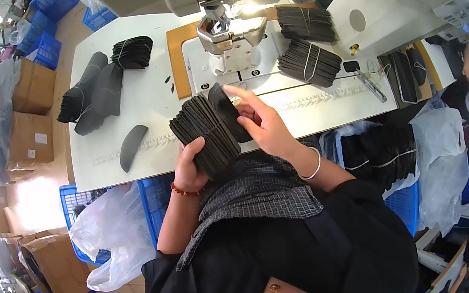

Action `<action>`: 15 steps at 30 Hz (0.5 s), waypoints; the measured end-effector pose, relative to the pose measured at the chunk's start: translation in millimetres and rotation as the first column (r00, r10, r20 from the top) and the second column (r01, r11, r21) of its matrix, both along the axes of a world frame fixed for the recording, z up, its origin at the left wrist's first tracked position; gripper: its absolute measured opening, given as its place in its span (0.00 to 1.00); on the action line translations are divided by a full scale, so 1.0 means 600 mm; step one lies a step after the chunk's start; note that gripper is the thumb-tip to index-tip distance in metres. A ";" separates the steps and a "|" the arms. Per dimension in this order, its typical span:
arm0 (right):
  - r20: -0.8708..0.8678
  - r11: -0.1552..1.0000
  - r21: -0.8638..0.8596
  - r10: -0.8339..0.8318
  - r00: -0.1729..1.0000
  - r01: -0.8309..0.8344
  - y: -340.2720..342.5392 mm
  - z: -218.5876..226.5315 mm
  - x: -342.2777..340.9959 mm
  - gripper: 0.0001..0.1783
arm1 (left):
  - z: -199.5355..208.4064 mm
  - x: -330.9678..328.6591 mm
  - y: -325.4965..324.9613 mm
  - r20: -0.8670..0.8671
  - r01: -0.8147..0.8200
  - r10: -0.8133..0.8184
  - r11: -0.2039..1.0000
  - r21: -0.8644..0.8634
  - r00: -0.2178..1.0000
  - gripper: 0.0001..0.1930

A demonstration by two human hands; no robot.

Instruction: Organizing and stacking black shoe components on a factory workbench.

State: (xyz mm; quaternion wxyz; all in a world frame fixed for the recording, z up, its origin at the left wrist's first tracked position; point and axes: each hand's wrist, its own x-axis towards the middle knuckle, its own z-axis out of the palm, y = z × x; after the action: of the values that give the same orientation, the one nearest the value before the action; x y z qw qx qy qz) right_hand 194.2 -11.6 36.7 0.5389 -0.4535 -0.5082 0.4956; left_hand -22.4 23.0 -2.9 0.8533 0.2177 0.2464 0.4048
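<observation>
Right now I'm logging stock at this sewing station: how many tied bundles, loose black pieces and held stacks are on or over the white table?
Tied black bundles: 4
Loose curved black piece: 1
Stack in left hand: 1
Single piece in right hand: 1
Total: 7

Your hands sit low centre over surface (pixel 115 98) edge. Open lane: bare white strip left of left hand (pixel 189 169), broken only by lone dark curved piece (pixel 132 146). Ahead, sewing machine head (pixel 227 29) blocks straight reach. Right front crowded by two tied black bundles (pixel 307 41); scissors (pixel 372 85) near right edge. Far left, black piece piles (pixel 95 92) block that corner.
</observation>
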 end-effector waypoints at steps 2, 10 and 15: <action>0.208 0.985 0.170 -0.048 0.977 0.013 0.000 0.002 -0.003 0.18 | 0.008 0.002 -0.002 -0.008 0.005 -0.005 0.999 0.046 1.000 0.24; 0.155 0.998 0.021 0.060 0.986 -0.064 0.000 0.007 0.006 0.15 | 0.022 0.011 -0.006 -0.033 -0.005 0.009 0.995 0.101 0.999 0.24; 0.059 0.998 0.054 0.026 0.998 -0.029 0.005 -0.004 0.005 0.15 | 0.016 0.006 -0.002 0.002 0.013 -0.013 0.997 0.074 1.000 0.24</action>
State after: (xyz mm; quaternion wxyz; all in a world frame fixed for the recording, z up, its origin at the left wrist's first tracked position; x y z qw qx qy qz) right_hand 197.4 -8.7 34.2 0.5293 -0.4458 -0.5431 0.4756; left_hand -18.5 22.1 6.6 0.8477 0.2501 0.2287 0.4082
